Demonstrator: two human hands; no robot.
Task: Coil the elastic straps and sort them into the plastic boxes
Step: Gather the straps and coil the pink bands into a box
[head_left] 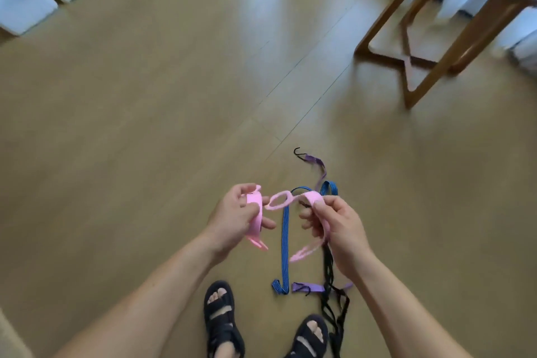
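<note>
Bright daylight, floor glare, blurred edges

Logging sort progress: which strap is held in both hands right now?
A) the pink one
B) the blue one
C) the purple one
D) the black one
A: the left hand and right hand both grip the pink strap, while the blue strap, purple strap and black strap lie on the floor.

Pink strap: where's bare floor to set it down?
Bare floor lies left of the left hand, and ahead between the white boxes and table legs. Crowded by the sandals: blue strap, purple strap, black straps.
</note>
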